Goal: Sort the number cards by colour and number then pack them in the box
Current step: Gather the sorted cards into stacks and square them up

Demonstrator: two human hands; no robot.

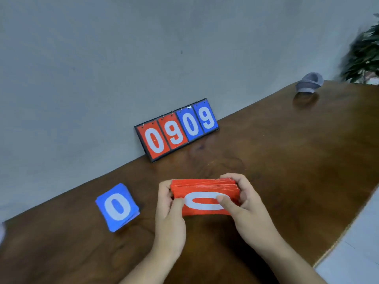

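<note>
Red card stack [205,186] is held before the scoreboard [176,130], apparently off the bench [287,160]; grip of left hand [170,214] and right hand [248,208] is clamped on its ends. Blue card stack [117,207] is laid front-left of scoreboard.

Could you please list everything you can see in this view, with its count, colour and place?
red number card stack: one, red, white 0 on top, held between both hands over the table.
blue number card stack: one, blue, white 0 on top, lying on the table left of the hands.
flip scoreboard: one, black frame, two red and two blue cards reading 0 9 0 9, against the wall.
cap: one, grey, table's far right.
plant: one, green, blurred, far right edge.
table: one, brown wood.
wall: grey, behind the table.
left hand: grip on the red stack's left end.
right hand: grip on its right end.
</note>
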